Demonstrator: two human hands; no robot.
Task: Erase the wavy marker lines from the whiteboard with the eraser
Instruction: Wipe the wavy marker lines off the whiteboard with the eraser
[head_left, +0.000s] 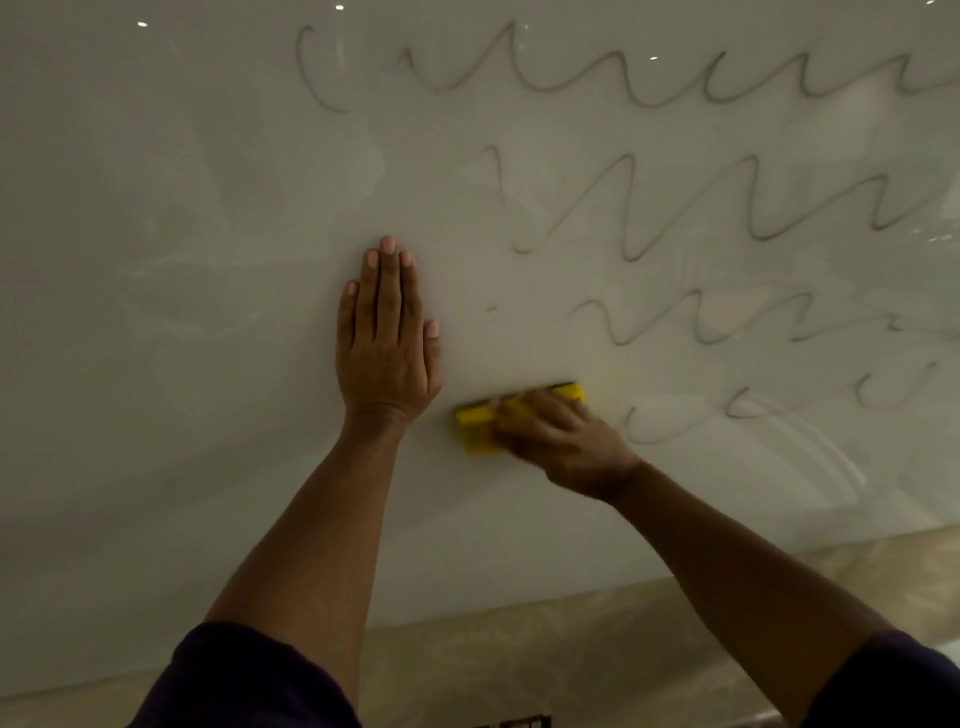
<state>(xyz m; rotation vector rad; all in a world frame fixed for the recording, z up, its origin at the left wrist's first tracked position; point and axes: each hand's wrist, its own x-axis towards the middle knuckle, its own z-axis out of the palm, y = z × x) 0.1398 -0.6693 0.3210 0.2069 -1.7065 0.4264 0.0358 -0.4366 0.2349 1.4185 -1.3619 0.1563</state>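
The right hand (558, 434) grips the yellow eraser (480, 426) and presses it to the whiteboard (182, 312); the left hand (384, 338) lies flat beside it, fingers straight, bracing. Wiping is under way at the lowest row. Right of the eraser and above it, four wavy marker lines (701, 202) remain, so the next stroke should likely sweep rightward along the bottom one
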